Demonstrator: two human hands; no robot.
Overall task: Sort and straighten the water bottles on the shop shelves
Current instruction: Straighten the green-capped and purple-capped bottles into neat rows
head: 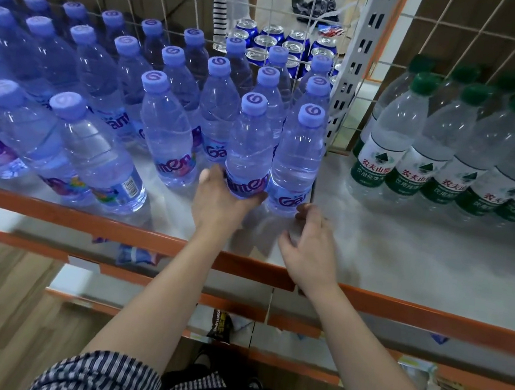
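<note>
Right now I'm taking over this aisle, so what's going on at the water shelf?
A person is tidying the purple-capped bottles. Their left hand grips the base of one front-row bottle, standing upright beside another bottle at the row's right end. The right hand hovers open just in front of that one, touching nothing. Further left, two bottles near the shelf edge lean out of line. The green-capped bottles past the divider stand in neat rows.
</note>
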